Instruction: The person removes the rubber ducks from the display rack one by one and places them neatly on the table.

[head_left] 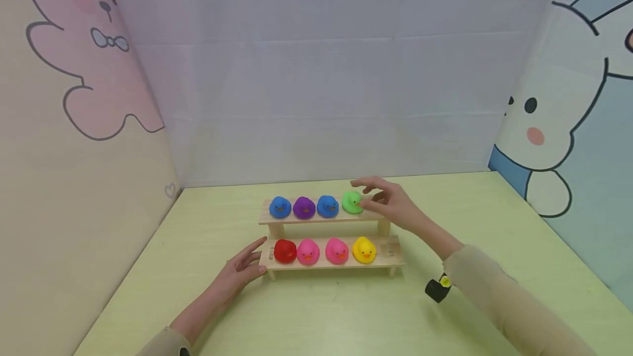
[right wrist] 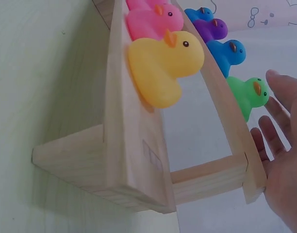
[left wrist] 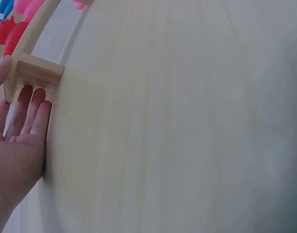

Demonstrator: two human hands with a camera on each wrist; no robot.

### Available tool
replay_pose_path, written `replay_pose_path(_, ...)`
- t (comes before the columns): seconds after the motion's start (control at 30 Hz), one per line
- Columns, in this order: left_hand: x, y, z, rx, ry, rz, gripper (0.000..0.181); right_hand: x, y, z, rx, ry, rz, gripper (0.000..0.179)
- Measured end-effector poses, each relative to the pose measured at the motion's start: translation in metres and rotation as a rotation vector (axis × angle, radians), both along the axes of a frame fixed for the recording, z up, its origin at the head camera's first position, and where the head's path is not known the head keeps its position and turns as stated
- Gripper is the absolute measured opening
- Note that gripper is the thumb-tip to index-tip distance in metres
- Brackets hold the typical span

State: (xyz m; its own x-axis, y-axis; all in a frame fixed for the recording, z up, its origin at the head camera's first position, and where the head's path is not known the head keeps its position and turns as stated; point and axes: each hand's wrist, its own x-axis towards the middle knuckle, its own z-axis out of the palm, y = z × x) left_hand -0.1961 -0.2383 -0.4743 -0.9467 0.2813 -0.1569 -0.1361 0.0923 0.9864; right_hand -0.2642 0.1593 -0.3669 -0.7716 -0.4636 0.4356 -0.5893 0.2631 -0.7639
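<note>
A two-tier wooden rack [head_left: 328,262] bears toy ducks. On its upper shelf sit a blue duck [head_left: 280,207], a purple duck [head_left: 304,208], another blue duck [head_left: 328,206] and a green duck [head_left: 352,202]. Along the lower shelf are a red duck [head_left: 285,251], two pink ducks [head_left: 337,251] and a yellow duck [head_left: 364,250]. My right hand [head_left: 390,200] is beside the green duck, thumb and fingers spread apart, thumb tip close to its head. My left hand [head_left: 239,271] touches the left end of the lower shelf with fingers extended, as the left wrist view shows.
The rack stands on a pale wood-grained table [head_left: 336,317]. A small black object with a yellow part [head_left: 438,290] shows beside my right sleeve. A pale backdrop [head_left: 326,98] rises behind, with cartoon-printed panels on both sides.
</note>
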Motion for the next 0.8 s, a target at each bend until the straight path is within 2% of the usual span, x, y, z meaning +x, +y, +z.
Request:
replay_pose_path(0.1, 0.0011, 0.0003, 0.001, -0.006, 0.004, 0.005, 0.069, -0.0024, 0.0013, -0.0078, 0.013, -0.027, 0.025, 0.041)
replay_pose_path(0.3, 0.0033, 0.0011, 0.0042, 0.001, 0.012, 0.015, 0.069, -0.0021, 0.0021, -0.0103, 0.02, -0.075, 0.034, 0.039)
replay_pose_path(0.8, 0.0076, 0.0012, 0.007, 0.019, 0.027, -0.007, 0.069, 0.0001, 0.0035, -0.009, 0.061, -0.08, 0.002, 0.04)
